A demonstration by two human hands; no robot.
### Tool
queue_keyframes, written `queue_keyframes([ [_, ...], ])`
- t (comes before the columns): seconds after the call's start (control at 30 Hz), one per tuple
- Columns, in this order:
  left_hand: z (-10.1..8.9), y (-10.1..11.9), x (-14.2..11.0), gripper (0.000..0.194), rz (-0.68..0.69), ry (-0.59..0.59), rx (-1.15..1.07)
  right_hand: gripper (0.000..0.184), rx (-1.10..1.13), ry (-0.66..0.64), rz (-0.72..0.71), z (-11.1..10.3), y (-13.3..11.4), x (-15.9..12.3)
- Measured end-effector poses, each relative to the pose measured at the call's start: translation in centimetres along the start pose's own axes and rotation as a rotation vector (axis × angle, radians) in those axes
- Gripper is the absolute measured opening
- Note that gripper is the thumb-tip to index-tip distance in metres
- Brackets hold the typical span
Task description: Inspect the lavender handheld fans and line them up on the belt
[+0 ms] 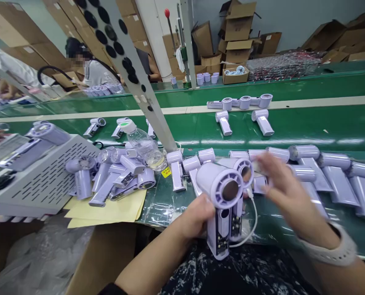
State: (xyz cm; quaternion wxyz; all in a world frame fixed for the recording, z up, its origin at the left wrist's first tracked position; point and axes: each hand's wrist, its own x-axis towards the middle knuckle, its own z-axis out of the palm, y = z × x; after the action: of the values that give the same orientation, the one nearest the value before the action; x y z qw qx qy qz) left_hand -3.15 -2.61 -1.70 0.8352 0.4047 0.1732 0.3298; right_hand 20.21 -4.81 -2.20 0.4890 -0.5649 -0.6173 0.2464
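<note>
In front of me, my left hand (197, 215) is closed round a lilac handheld fan (222, 190), its round grille facing me and the circuit board showing in its handle. Right behind it stands a second lilac fan (242, 170), partly hidden by the first. A white cable (255, 217) runs to this second fan; whether my left hand also grips it, I cannot tell. My right hand (289, 196) is raised to the right of both fans, blurred by motion. Its fingers look stretched out with the thumb apart, and nothing shows in them.
More fans (339, 180) lie in a row at right, and a pile of them (118, 172) sits on yellow paper (109, 213) at left. A clear bottle (145, 143) leans by a slanted metal post (152, 106). Beyond runs a green conveyor (182, 123); a person (96, 71) sits across it.
</note>
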Motion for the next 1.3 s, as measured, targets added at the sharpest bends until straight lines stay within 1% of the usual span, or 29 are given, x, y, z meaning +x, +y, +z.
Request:
queue_keyframes([
  [0.03,0.2,0.6,0.0,0.047,0.047,0.021,0.124,0.063,0.19,-0.176,0.052,0.7,-0.5,-1.1],
  [0.07,0.3,1.1,0.0,0.046,0.092,0.048,0.231,0.06,0.344,-0.321,0.114,1.2,-1.0,-1.9],
  [0.1,0.2,1.5,0.2,0.049,0.132,0.09,0.307,0.056,0.458,-0.403,0.173,1.6,-1.4,-2.4],
  [0.13,0.0,1.7,0.4,0.053,0.172,0.14,0.346,0.053,0.54,-0.426,0.224,1.8,-1.7,-2.8],
  [0.2,-0.7,1.7,1.1,0.056,0.254,0.249,0.324,0.051,0.644,-0.362,0.289,1.6,-2.0,-2.9],
  [0.23,-0.9,1.6,1.4,0.056,0.265,0.29,0.269,0.055,0.677,-0.322,0.294,1.3,-2.0,-2.8],
  [0.27,-1.1,1.3,1.7,0.057,0.249,0.308,0.191,0.059,0.701,-0.287,0.289,1.0,-2.0,-2.7],
  [0.3,-1.1,1.0,1.9,0.058,0.218,0.301,0.107,0.059,0.72,-0.255,0.283,0.8,-2.0,-2.7],
  [0.37,-0.7,0.4,1.9,0.057,0.158,0.252,-0.009,0.044,0.763,-0.207,0.285,0.7,-2.0,-2.7],
  [0.43,0.1,-0.1,1.5,0.056,0.137,0.179,-0.018,0.031,0.818,-0.157,0.303,1.1,-2.0,-2.9],
  [0.5,0.7,-0.3,1.1,0.052,0.134,0.093,0.028,0.027,0.879,-0.119,0.321,1.5,-2.0,-3.2],
  [0.57,1.0,-0.4,0.7,0.047,0.113,0.021,0.047,0.027,0.936,-0.139,0.327,1.8,-1.8,-3.5],
  [0.6,1.0,-0.4,0.7,0.047,0.113,0.01,0.049,0.027,0.957,-0.159,0.328,1.9,-1.8,-3.7],
  [0.67,0.8,-0.3,0.7,0.045,0.126,0.033,0.05,0.026,0.976,-0.184,0.329,2.0,-1.8,-3.8],
  [0.73,0.7,-0.1,0.9,0.044,0.131,0.057,0.071,0.023,0.997,-0.174,0.338,2.2,-1.9,-3.8],
  [0.87,0.7,0.0,1.2,0.046,0.103,0.054,0.132,0.022,1.056,-0.196,0.39,2.5,-2.3,-3.5],
  [1.03,0.6,-0.1,1.1,0.05,0.1,0.11,0.105,0.03,1.052,-0.263,0.445,2.7,-2.3,-3.5],
  [1.07,0.6,-0.1,1.0,0.05,0.105,0.112,0.097,0.032,1.056,-0.271,0.45,2.7,-2.3,-3.5],
  [1.13,0.6,-0.1,0.7,0.049,0.111,0.078,0.086,0.034,1.063,-0.286,0.448,2.7,-2.3,-3.5],
  [1.23,0.5,0.0,0.4,0.046,0.132,0.025,0.103,0.032,1.065,-0.286,0.394,2.8,-2.3,-3.5],
  [1.3,0.4,-0.1,0.6,0.044,0.146,0.045,0.125,0.031,1.055,-0.269,0.377,2.9,-2.2,-3.5],
])
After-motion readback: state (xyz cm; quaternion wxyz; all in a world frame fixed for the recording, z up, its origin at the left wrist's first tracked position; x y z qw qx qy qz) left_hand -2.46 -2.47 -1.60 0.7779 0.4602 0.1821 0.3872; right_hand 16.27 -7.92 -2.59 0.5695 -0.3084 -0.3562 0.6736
